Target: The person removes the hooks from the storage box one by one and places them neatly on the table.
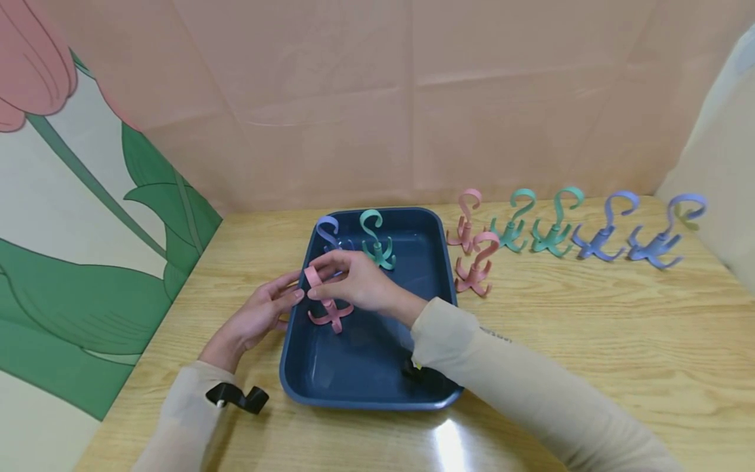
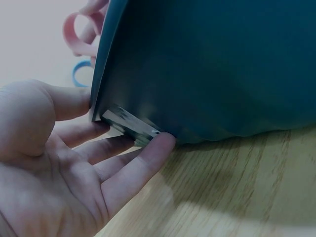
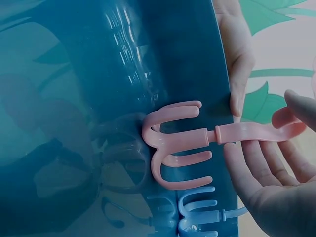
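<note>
My right hand (image 1: 360,282) pinches the curved top of a pink four-prong hanging hook (image 3: 177,138), thumb on one side and fingers on the other. The prongs of this hook are inside the dark blue tray (image 1: 366,401), near its left wall. Outside that wall, my left hand (image 2: 59,158) holds the tray's edge, thumb at the rim and fingers against the outer side. Behind the right hand, a blue hook (image 1: 328,226) and a green hook (image 1: 377,249) stand in the tray's far part; the right hand partly covers the blue one.
To the tray's right, on the wooden table (image 1: 590,341), stand two pink hooks (image 1: 472,278), two green hooks (image 1: 553,236) and two blue hooks (image 1: 601,239). A pink sheet (image 1: 413,98) hangs behind the table. A leaf-patterned panel (image 1: 88,262) borders the left.
</note>
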The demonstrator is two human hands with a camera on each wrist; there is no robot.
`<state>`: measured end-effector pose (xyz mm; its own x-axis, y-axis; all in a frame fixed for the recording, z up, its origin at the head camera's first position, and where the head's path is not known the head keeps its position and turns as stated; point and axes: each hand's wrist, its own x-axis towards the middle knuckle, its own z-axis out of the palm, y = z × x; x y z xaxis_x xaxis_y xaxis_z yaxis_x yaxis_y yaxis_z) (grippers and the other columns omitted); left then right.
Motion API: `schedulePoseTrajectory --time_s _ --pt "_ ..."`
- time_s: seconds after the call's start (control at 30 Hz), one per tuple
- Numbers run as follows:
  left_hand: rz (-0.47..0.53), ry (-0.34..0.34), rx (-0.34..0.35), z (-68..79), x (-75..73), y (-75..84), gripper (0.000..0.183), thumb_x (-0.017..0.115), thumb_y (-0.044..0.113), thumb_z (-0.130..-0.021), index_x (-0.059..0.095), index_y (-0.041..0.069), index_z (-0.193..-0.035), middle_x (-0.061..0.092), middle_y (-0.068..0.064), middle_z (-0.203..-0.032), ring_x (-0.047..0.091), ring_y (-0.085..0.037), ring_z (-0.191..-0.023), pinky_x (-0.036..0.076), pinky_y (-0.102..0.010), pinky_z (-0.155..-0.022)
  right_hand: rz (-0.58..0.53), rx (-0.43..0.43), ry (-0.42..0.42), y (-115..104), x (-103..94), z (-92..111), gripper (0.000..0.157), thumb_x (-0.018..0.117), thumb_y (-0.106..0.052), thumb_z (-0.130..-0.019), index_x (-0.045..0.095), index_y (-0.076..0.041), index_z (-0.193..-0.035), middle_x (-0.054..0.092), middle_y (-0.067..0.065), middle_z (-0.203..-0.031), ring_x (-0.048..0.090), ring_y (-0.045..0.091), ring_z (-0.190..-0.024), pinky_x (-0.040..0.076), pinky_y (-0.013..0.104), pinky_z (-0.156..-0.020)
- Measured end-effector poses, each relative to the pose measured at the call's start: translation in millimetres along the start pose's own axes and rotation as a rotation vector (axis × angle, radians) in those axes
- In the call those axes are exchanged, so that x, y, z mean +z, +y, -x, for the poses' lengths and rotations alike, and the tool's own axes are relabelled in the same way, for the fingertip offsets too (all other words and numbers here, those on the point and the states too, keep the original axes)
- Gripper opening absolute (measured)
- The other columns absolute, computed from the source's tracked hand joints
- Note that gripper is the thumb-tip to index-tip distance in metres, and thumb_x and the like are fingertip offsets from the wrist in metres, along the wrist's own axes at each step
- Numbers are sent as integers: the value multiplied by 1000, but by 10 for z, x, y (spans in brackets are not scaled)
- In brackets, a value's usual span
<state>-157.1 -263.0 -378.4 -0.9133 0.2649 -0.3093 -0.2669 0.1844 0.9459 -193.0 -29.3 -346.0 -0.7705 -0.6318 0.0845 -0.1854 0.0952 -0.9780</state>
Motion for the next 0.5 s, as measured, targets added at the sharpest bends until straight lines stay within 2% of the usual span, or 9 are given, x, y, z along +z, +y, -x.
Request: schedulePoseTrajectory --time_s 0.5 --pt "-17 8 -10 9 1 4 60 51 27 -107 26 13 -160 37 -19 -157 45 -42 -136 54 -52 -90 -24 14 -8 -14 6 12 41 80 -12 -87 67 -6 -125 70 9 -106 69 23 -90 57 34 -80"
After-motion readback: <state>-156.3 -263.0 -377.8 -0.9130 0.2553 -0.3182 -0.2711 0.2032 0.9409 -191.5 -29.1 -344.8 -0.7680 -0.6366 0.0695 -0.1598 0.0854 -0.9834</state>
